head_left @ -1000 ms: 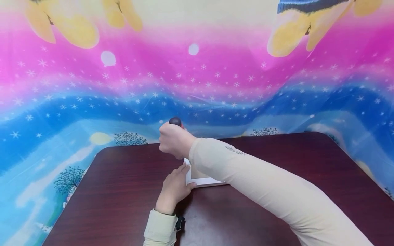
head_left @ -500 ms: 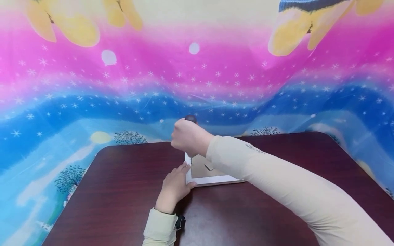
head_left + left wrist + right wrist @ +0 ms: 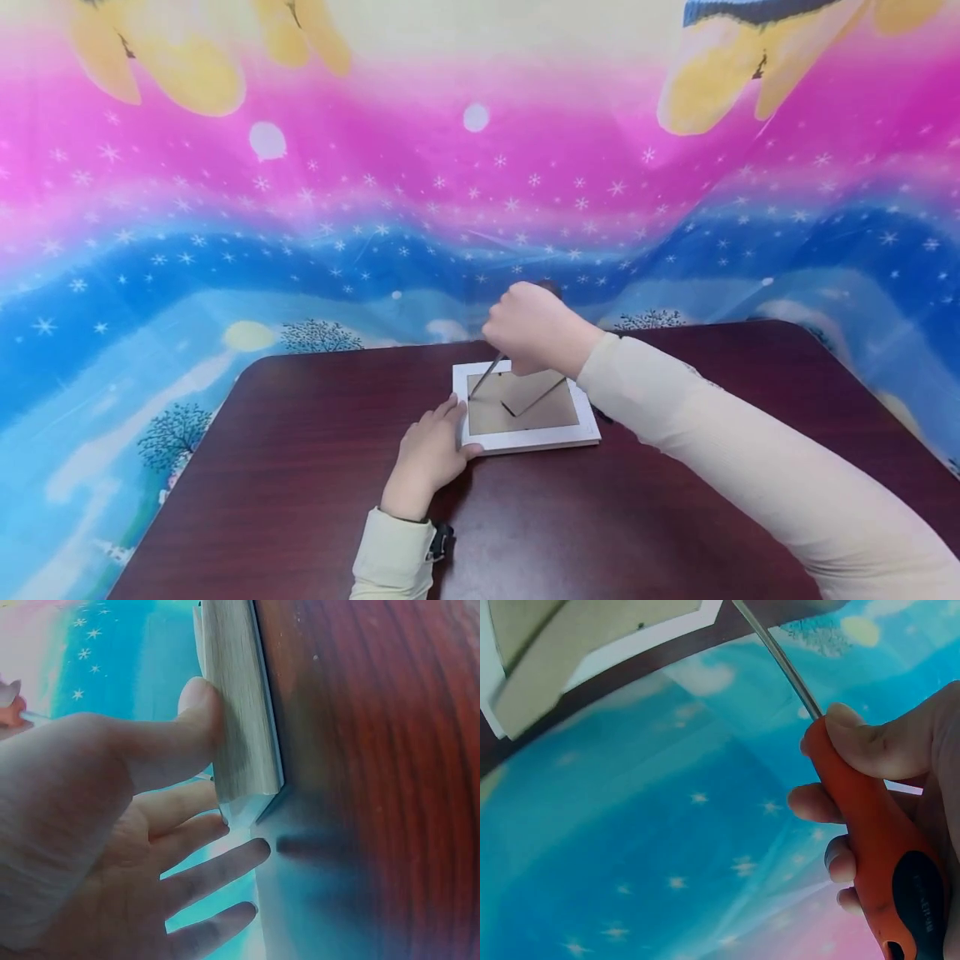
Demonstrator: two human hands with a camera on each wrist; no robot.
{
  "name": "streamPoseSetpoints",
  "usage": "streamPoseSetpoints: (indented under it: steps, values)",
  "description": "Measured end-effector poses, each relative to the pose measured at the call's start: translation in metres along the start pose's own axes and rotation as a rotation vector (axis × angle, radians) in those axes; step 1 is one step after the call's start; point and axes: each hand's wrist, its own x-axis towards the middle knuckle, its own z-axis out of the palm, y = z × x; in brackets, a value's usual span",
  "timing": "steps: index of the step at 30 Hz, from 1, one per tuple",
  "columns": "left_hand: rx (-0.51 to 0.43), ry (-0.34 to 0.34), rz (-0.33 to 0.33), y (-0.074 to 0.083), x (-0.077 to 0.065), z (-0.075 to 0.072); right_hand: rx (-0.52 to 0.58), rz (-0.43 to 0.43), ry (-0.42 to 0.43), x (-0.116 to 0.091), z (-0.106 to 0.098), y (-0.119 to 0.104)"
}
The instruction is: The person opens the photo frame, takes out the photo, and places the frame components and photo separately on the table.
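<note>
A white picture frame (image 3: 536, 439) lies on the table with its brown backing board (image 3: 491, 417) up. A flat stand leg (image 3: 542, 398) is outlined on the board. My left hand (image 3: 429, 458) holds the frame's near left corner, thumb against the near edge and fingers along the left side; some fingers spread free in the left wrist view. My right hand (image 3: 542, 329) grips a screwdriver (image 3: 862, 817) with an orange and black handle. Its metal blade (image 3: 486, 377) slants down to the board's left edge, near a small dark tab. Whether the tip touches is unclear.
The dark red-brown table (image 3: 300, 467) has rounded far corners. Close behind its far edge hangs a printed cloth (image 3: 360, 250) in pink and blue. My right sleeve (image 3: 697, 425) crosses over the table's right side.
My right hand has moved right with the screwdriver, tilting it so the handle leans right and the blade comes into sight. More of the frame shows. My left hand stays at the corner.
</note>
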Motion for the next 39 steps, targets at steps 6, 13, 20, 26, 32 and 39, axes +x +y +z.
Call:
streamPoseSetpoints:
  steps: [6, 13, 20, 26, 32, 39]
  values:
    - [0.033, -0.018, -0.029, 0.006, -0.001, -0.003, 0.111, 0.097, 0.012, -0.019, 0.02, 0.005]
    - [0.028, -0.032, -0.042, 0.007, -0.002, -0.004, 0.3, 0.22, 0.133, -0.042, 0.05, 0.001]
    - [0.029, -0.025, -0.047, 0.007, -0.001, -0.003, 0.402, 0.321, 0.151, -0.061, 0.074, -0.009]
    - [0.027, -0.028, -0.052, 0.007, -0.001, -0.002, 0.414, 0.378, 0.218, -0.073, 0.092, -0.018]
    - [0.022, -0.024, -0.055, 0.008, -0.002, -0.001, 0.454, 0.44, 0.231, -0.083, 0.106, -0.026]
    - [0.033, -0.012, -0.055, 0.008, -0.002, -0.002, 0.516, 0.503, 0.245, -0.089, 0.115, -0.034]
